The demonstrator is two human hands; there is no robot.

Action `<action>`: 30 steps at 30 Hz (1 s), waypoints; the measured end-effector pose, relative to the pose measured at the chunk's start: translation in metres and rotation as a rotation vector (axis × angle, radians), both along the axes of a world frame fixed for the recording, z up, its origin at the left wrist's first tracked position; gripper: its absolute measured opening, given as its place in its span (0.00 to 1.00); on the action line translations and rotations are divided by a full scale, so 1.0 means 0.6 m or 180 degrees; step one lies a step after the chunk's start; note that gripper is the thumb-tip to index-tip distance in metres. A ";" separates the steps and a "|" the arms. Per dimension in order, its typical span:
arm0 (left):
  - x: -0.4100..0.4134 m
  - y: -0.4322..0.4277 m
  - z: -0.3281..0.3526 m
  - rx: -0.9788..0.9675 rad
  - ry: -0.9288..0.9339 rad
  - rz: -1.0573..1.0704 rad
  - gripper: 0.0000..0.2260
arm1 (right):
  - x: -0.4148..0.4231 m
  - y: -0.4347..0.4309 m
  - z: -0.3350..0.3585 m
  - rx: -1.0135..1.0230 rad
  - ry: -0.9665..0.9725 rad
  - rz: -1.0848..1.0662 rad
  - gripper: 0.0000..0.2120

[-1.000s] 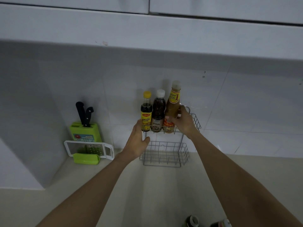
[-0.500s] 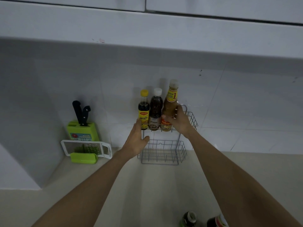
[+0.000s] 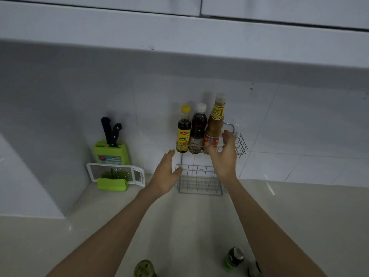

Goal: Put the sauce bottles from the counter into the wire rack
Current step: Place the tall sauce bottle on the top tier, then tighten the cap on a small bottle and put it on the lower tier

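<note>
A two-tier wire rack [image 3: 240, 143] stands against the tiled wall. Its top shelf holds three bottles: a dark one with a yellow cap [image 3: 184, 129], a dark one with a white cap [image 3: 198, 128], and a tall orange sauce bottle [image 3: 215, 122]. My right hand [image 3: 223, 154] hovers just in front of the orange bottle, fingers apart, holding nothing. My left hand [image 3: 166, 174] is open beside the rack's left edge, a little off the wire. The lower shelf [image 3: 199, 181] is bare. More bottles stand on the counter at the bottom edge: one green-capped [image 3: 144, 268], one green-labelled [image 3: 234, 257], one partly hidden [image 3: 255, 269].
A green knife block [image 3: 111, 154] with two black-handled knives stands in the left corner, with a white and green grater [image 3: 115, 175] in front of it. Wall cupboards [image 3: 179, 27] overhang the counter [image 3: 189, 226].
My right hand has let go of the orange bottle and drawn back slightly. My left hand has come off the rack's left edge and opened. The view has tilted down, showing more counter bottles.
</note>
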State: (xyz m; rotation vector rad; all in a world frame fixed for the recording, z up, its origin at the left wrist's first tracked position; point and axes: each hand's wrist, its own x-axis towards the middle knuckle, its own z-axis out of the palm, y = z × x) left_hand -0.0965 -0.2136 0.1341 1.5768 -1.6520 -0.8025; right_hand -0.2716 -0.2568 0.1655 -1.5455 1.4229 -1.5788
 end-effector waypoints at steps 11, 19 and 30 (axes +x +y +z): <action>0.081 0.170 -0.060 0.0264 0.0784 0.0372 0.13 | 0.074 0.204 -0.122 0.0576 0.0022 0.0571 0.21; 0.128 0.300 -0.158 0.0421 0.0719 0.0312 0.26 | 0.125 0.326 -0.193 0.0761 0.0728 0.1143 0.09; 0.098 0.378 -0.213 0.1220 0.0982 -0.0492 0.11 | 0.138 0.363 -0.167 -0.0079 0.3081 0.1798 0.20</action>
